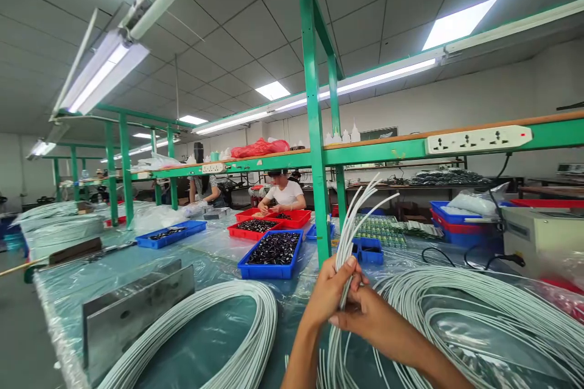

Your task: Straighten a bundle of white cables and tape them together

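Observation:
My left hand (329,292) is closed around a bundle of thin white cables (360,209), whose ends fan upward and to the right above my fingers. My right hand (365,311) grips the same bundle just below the left hand, fingers wrapped round it. The cable tails hang down between my forearms toward the table. A large coil of white cable (219,322) lies on the plastic-covered table to the left of my hands. Another loose heap of white cable (474,310) spreads to the right.
A green post (314,152) rises right behind my hands. Behind it is a blue tray (272,254) of dark parts, with red trays (255,228) further back. A metal block (137,307) stands at left. A person (283,193) sits working at the far end.

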`<state>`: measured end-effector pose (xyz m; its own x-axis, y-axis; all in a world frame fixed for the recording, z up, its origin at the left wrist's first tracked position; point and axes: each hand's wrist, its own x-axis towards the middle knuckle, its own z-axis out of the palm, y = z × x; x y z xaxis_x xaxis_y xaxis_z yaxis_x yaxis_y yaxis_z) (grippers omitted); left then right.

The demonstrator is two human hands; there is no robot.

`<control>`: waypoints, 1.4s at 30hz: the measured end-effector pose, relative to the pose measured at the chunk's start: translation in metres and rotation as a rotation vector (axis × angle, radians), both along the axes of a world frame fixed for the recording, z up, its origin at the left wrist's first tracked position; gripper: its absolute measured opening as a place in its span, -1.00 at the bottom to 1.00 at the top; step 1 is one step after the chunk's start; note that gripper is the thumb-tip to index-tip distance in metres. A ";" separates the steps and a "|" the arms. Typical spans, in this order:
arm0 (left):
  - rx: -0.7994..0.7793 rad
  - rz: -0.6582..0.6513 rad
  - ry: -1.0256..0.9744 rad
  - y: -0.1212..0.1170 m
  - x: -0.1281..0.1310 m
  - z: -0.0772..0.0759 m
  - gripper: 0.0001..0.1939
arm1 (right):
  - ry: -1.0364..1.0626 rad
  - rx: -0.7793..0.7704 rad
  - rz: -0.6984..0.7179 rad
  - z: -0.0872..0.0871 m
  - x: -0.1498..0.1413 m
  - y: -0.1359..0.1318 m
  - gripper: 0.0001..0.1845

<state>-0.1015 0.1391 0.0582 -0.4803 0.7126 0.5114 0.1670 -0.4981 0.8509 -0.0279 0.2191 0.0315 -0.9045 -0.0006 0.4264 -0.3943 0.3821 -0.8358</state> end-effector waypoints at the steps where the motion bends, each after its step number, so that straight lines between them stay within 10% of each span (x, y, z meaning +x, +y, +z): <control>1: 0.010 -0.008 -0.020 -0.001 0.001 0.001 -0.64 | 0.011 0.018 -0.060 -0.001 0.002 -0.001 -0.76; 8: 0.043 -0.076 -0.189 0.004 -0.004 0.001 -0.70 | 0.118 -0.027 -0.430 0.005 0.001 0.001 -0.50; 18: -0.011 -0.067 -0.336 0.005 -0.006 -0.001 -0.69 | 0.143 -0.362 -0.377 0.000 -0.002 0.012 -0.53; 26: 0.016 -0.143 -0.284 0.008 -0.014 0.000 -0.79 | 0.270 -0.948 -0.371 0.005 0.007 0.033 -0.50; 42: -0.136 0.070 -0.006 0.019 0.000 0.001 -0.69 | 0.247 -0.631 -0.497 0.006 0.012 0.033 -0.59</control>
<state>-0.1010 0.1581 0.0589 -0.5339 0.7398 0.4094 0.1924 -0.3652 0.9108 -0.0156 0.2521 0.0377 -0.6172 0.6785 0.3984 -0.5029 0.0492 -0.8629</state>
